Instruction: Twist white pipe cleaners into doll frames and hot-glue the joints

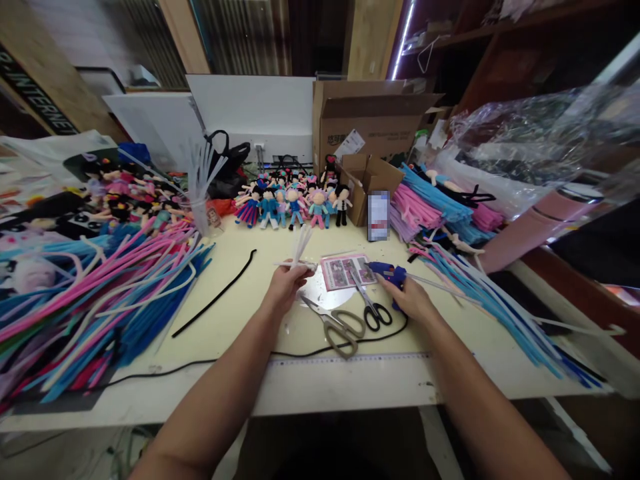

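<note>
While left hand (287,283) pinches white strips (301,244) fanning out above it, right hand (411,300) grips blue glue gun (393,274) pointed toward left hand; grey-handled scissors (330,317) lie between hands, black-handled scissors (368,301) nearer right.

Got white strips (301,248) in left hand (287,283) at 7 o'clock, blue glue gun (386,270) in right hand (414,299) at 4, plus grey-handled scissors (331,319) near 6, dolls (295,208) near 11.
</note>
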`<state>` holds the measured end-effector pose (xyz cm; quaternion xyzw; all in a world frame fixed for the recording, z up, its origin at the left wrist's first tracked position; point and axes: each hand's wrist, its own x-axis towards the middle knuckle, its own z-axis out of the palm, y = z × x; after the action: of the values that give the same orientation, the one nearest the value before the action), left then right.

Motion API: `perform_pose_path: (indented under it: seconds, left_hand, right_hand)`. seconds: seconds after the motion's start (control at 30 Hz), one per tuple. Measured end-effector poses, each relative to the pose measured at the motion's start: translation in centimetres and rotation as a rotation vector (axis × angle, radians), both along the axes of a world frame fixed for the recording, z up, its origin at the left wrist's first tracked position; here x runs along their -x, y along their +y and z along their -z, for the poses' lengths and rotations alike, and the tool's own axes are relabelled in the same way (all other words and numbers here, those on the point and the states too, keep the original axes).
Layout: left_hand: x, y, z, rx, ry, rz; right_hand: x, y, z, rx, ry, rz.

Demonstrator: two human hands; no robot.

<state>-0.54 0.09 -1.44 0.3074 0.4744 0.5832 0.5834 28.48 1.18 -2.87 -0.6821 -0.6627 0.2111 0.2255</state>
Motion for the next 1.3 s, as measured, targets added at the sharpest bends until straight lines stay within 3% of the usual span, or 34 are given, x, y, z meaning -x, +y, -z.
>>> perform_pose_path:
  seconds: [0.37, 0.97, 1.07, 1.2, 1.3]
  left_hand:
    - [0.1, 0.1, 0.3, -0.011, 0.027, 0.007]
    - [0.2, 0.1, 0.3, -0.020, 0.016, 0.001]
    - [0.2, 0.2, 0.2, -0.017, 0.011, -0.006]
    - [0.2, 0.2, 0.3, -0.013, -0.003, 0.004]
    - [0.1, 0.1, 0.4, -0.017, -0.009, 0.006]
  right_hand:
    - [-0.4, -0.3, 1.0, -0.041, 0.028, -0.015]
    - [0.2, -1.6, 0.1, -0.075, 0.014, -0.059]
    - [-0.2, -2.5, -0.3, -0.091, -0.011, -0.024]
    - [0.3, -5.1, -0.9, -0.254, -0.151, 0.121]
    - [2.1, -6.6, -1.3, -0.303, -0.228, -0.048]
